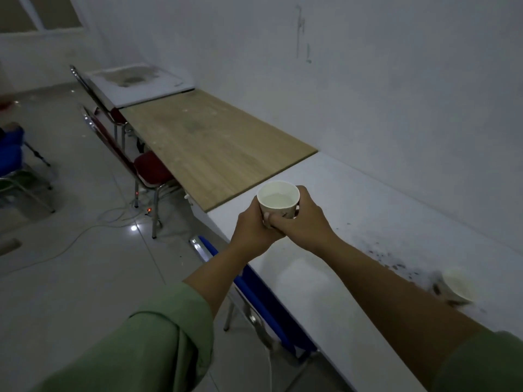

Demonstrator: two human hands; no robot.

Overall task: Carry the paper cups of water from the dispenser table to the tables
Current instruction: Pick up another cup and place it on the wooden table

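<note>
A white paper cup (278, 197) holding water is upright and held out in front of me, above the near end of a white table (368, 222). My left hand (253, 230) wraps its left side and my right hand (304, 219) wraps its right side, fingers overlapping under the cup. A second paper cup (460, 284) stands blurred on the same white table at the right, beside dark specks. Past the white table lies a wooden table (209, 145), and a further white table (135, 83) stands beyond it.
All three tables run along the right wall. A blue chair (254, 292) is tucked at the white table, two red chairs (147, 165) at the wooden one. Cables and a power strip (141, 210) lie on the tiled floor. More chairs (17, 171) stand at the left.
</note>
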